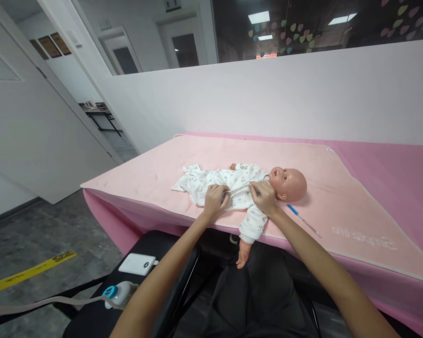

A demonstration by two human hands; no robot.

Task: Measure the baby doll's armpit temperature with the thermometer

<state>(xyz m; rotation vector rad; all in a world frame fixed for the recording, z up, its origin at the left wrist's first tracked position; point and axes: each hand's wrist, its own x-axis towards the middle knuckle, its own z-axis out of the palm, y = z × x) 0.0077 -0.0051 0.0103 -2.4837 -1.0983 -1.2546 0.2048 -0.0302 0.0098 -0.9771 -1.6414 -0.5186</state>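
Observation:
A baby doll (292, 184) lies on its back with its head to the right. It wears a white patterned romper (204, 183), and one arm (245, 251) hangs over the table's near edge. My left hand (215, 201) is closed in a pinch at the romper's front, near the doll's lower body. Up by the doll's neck, my right hand (263, 196) pinches the same front edge of the cloth. Between the two hands the edge runs fairly straight. My fingertips are partly hidden, so the fastening under them cannot be made out.
A blue-capped thermometer (302, 218) lies on the pink mat (352, 202), right of my forearm. Left of me, a black chair (162, 241) bears a white power bank (137, 264) and a blue-topped bottle (119, 294). Behind the table rises a white wall (268, 103).

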